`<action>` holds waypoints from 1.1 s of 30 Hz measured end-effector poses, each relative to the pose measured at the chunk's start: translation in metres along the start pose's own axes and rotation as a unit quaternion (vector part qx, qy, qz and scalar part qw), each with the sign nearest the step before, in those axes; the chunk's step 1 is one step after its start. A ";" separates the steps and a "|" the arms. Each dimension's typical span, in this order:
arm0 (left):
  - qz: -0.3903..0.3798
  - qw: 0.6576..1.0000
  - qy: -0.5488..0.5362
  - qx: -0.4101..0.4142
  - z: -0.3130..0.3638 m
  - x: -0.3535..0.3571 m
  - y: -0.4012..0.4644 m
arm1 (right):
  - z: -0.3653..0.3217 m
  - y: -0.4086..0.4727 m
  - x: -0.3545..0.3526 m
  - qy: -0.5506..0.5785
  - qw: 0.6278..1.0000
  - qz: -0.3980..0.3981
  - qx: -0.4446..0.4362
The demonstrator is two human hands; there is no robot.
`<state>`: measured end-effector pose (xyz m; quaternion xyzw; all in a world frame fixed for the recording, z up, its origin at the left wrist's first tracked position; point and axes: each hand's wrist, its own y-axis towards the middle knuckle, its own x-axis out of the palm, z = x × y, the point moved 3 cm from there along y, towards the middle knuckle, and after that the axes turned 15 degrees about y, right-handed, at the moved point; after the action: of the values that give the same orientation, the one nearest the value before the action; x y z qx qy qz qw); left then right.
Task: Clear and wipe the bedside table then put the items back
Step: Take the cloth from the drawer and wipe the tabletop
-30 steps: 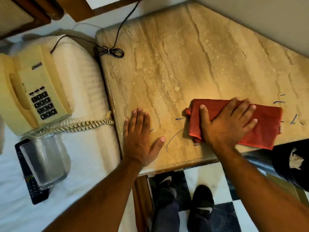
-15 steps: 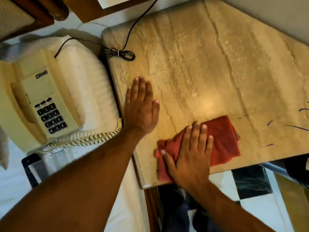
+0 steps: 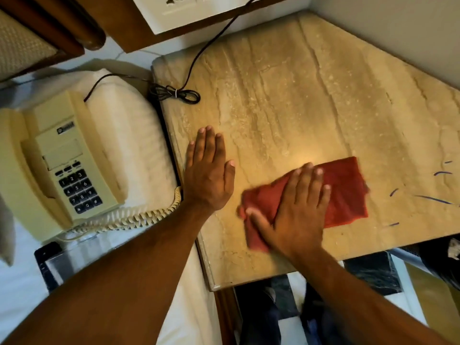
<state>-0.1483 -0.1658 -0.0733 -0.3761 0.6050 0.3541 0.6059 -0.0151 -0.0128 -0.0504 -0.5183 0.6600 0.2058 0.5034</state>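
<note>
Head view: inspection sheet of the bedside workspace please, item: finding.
Surface: beige marble bedside tabletop, blue pen marks near its right edge.
Job's things: folded red cloth flat on the top; cream push-button telephone on the white bed.
Clutter: nothing seen on the top.
Grippers: left hand flat on the marble, holding nothing; right hand pressed flat on the cloth.
Cables: black cord bundled at the top's left edge; coiled cream handset cord.
Surroundings: white wall socket plate, checkered floor.

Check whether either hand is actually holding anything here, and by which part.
Nothing is gripped. The right hand presses flat on the red cloth's near-left part; the left hand lies open on the table top.
</note>
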 end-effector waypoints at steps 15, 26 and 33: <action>-0.010 0.999 0.044 -0.004 0.004 0.000 0.000 | 0.083 -0.003 -0.026 -0.044 0.984 -0.023 -0.172; -0.010 0.998 0.056 0.024 0.099 -0.017 -0.011 | 0.193 0.008 -0.081 -0.085 0.964 -0.082 -0.238; -0.034 0.996 -0.020 0.076 0.234 -0.021 -0.006 | 0.237 0.055 -0.119 0.065 0.963 0.169 0.202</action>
<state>-0.0341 0.0393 -0.0558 -0.3423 0.6046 0.2938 0.6565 0.0379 0.2525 -0.0565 -0.2989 0.7969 0.1163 0.5120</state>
